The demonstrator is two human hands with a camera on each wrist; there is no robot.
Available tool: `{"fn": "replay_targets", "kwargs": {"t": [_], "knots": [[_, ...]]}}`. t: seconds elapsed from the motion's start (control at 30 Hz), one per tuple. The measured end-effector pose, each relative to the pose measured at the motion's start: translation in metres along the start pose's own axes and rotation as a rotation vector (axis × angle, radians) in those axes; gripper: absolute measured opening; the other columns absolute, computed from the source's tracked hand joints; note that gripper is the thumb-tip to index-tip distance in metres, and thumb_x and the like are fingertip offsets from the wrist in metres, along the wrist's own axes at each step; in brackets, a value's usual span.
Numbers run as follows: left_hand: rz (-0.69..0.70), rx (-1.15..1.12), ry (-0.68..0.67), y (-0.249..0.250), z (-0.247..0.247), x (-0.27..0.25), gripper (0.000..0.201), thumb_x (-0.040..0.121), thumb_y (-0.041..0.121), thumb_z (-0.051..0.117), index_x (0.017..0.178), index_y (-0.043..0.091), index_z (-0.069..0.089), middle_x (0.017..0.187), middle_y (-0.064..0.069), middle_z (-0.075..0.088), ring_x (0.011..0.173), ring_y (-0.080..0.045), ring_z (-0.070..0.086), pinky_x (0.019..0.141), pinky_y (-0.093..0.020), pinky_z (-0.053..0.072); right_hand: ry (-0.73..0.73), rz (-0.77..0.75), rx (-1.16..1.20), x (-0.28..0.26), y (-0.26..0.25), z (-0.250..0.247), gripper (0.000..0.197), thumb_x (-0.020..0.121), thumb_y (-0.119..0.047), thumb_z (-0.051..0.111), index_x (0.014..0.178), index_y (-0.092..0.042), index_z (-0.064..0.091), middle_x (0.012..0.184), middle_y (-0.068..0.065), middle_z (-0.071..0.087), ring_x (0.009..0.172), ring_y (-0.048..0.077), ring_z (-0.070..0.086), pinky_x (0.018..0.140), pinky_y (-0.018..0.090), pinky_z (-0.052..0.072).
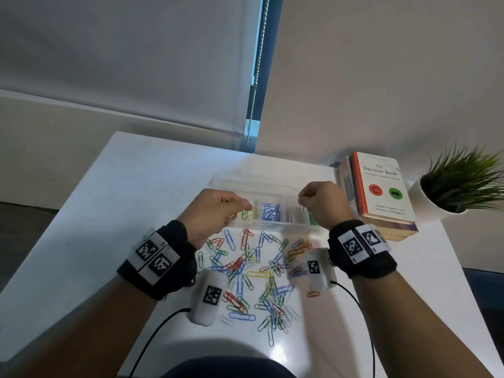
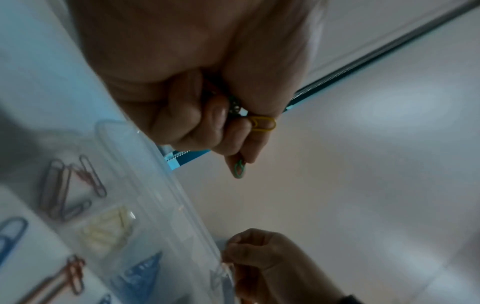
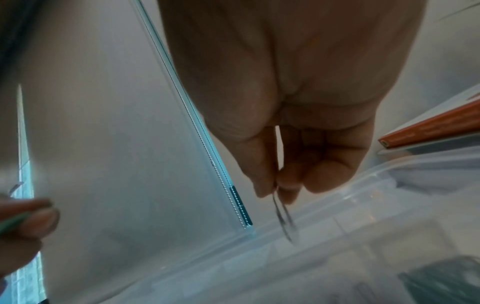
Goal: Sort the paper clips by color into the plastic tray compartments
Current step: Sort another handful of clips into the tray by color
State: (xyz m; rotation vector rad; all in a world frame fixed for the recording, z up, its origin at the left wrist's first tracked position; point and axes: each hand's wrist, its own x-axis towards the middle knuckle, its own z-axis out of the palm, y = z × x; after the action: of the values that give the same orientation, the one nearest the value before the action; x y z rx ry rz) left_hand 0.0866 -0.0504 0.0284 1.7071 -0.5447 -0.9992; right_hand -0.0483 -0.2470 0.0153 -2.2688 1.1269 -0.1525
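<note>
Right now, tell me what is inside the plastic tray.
The plastic tray holds yellow clips, blue clips, pale clips and green clips, each separate. Both hands hide its end compartments.

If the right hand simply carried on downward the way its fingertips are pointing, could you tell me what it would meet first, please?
Most likely the clear plastic tray. The right hand hangs fingertips-down above it with a pale paper clip in its grip; the clip would probably land first. Which compartment lies beneath is unclear, and depth is hard to judge.
</note>
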Motion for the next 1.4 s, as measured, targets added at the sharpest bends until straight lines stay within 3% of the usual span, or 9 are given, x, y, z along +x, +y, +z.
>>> {"fn": "replay_targets", "kwargs": {"t": [0.13, 0.3, 0.43, 0.57, 0.73, 0.87, 1.0, 1.23, 1.4], "knots": [[-0.081, -0.218, -0.067, 0.000, 0.003, 0.004, 0.018, 0.095, 0.018, 0.057, 0.089, 0.007, 0.071, 0.054, 0.002, 0.033, 0.041, -0.007, 0.022, 0.036, -0.016, 0.015, 0.032, -0.069, 0.171, -0.021, -0.014, -0.004, 0.006, 0.088, -0.021, 0.064, 0.091, -0.017, 0.068, 0.092, -0.004, 0.069, 0.079, 0.013, 0.063, 0.074, 0.029, 0.051], [-0.038, -0.325, -0.075, -0.006, 0.013, 0.006, 0.019, 0.094, 0.020, 0.057, 0.100, 0.007, 0.070, 0.054, 0.003, 0.033, 0.044, -0.008, 0.022, 0.038, -0.017, 0.016, -0.298, -0.114, 0.705, -0.062, -0.051, 0.013, 0.012, 0.085, -0.004, 0.066, 0.084, 0.000, 0.055, 0.068, 0.019, 0.057, 0.059, 0.025, 0.059, 0.055, 0.030, 0.051], [-0.021, -0.301, -0.062, -0.013, 0.015, 0.005, 0.021, 0.095, 0.020, 0.056, 0.106, 0.008, 0.070, 0.055, 0.001, 0.031, 0.041, -0.006, 0.024, 0.037, -0.015, 0.019, -0.273, -0.052, 0.938, -0.064, -0.058, 0.026, 0.016, 0.085, 0.010, 0.059, 0.083, -0.003, 0.051, 0.053, 0.002, 0.057, 0.048, 0.019, 0.054, 0.048, 0.024, 0.047], [-0.094, -0.284, -0.021, -0.023, 0.006, 0.004, 0.025, 0.099, 0.028, 0.050, 0.109, 0.013, 0.068, 0.058, 0.002, 0.034, 0.044, -0.008, 0.022, 0.040, -0.018, 0.016, -0.211, -0.024, 0.769, -0.059, -0.042, 0.025, 0.009, 0.082, 0.007, 0.063, 0.086, -0.001, 0.060, 0.055, 0.000, 0.060, 0.049, 0.018, 0.054, 0.053, 0.029, 0.048], [-0.285, -0.645, -0.043, -0.022, 0.000, 0.006, 0.033, 0.101, 0.031, 0.043, 0.098, 0.004, 0.063, 0.062, -0.002, 0.048, 0.042, -0.007, 0.035, 0.033, -0.016, 0.018, 0.112, 0.025, 0.123, -0.031, 0.010, 0.000, 0.008, 0.088, -0.012, 0.061, 0.087, -0.016, 0.068, 0.086, 0.000, 0.070, 0.075, 0.016, 0.061, 0.070, 0.027, 0.047], [-0.328, -0.775, -0.139, -0.011, 0.005, 0.003, 0.040, 0.101, 0.033, 0.036, 0.097, 0.001, 0.061, 0.070, -0.009, 0.061, 0.049, -0.012, 0.049, 0.033, -0.015, 0.025, 0.089, 0.109, -0.094, -0.015, 0.035, -0.004, 0.015, 0.089, -0.014, 0.058, 0.099, -0.018, 0.069, 0.094, 0.006, 0.071, 0.071, 0.016, 0.058, 0.064, 0.023, 0.042], [-0.323, -0.749, -0.172, -0.004, 0.009, -0.001, 0.041, 0.101, 0.030, 0.033, 0.100, 0.000, 0.061, 0.074, -0.013, 0.065, 0.053, -0.016, 0.054, 0.034, -0.016, 0.032, 0.092, 0.102, -0.140, -0.022, 0.022, -0.010, 0.021, 0.091, -0.025, 0.059, 0.110, -0.022, 0.067, 0.094, 0.002, 0.070, 0.070, 0.014, 0.058, 0.066, 0.025, 0.045], [-0.257, -0.618, -0.145, 0.002, 0.024, -0.006, 0.034, 0.101, 0.025, 0.035, 0.097, 0.000, 0.058, 0.074, -0.012, 0.061, 0.051, -0.016, 0.054, 0.042, -0.021, 0.039, -0.100, -0.456, 0.220, -0.081, -0.063, -0.005, 0.015, 0.081, -0.031, 0.073, 0.095, -0.030, 0.071, 0.079, -0.009, 0.063, 0.068, 0.004, 0.055, 0.065, 0.018, 0.044], [-0.210, -0.553, -0.153, 0.001, 0.026, -0.012, 0.029, 0.098, 0.015, 0.043, 0.086, -0.002, 0.063, 0.071, -0.012, 0.060, 0.054, -0.018, 0.056, 0.049, -0.025, 0.048, -0.174, -0.469, 0.095, -0.080, -0.057, 0.009, 0.005, 0.083, -0.018, 0.070, 0.085, -0.022, 0.072, 0.081, -0.005, 0.062, 0.074, 0.008, 0.054, 0.067, 0.021, 0.040]]}}
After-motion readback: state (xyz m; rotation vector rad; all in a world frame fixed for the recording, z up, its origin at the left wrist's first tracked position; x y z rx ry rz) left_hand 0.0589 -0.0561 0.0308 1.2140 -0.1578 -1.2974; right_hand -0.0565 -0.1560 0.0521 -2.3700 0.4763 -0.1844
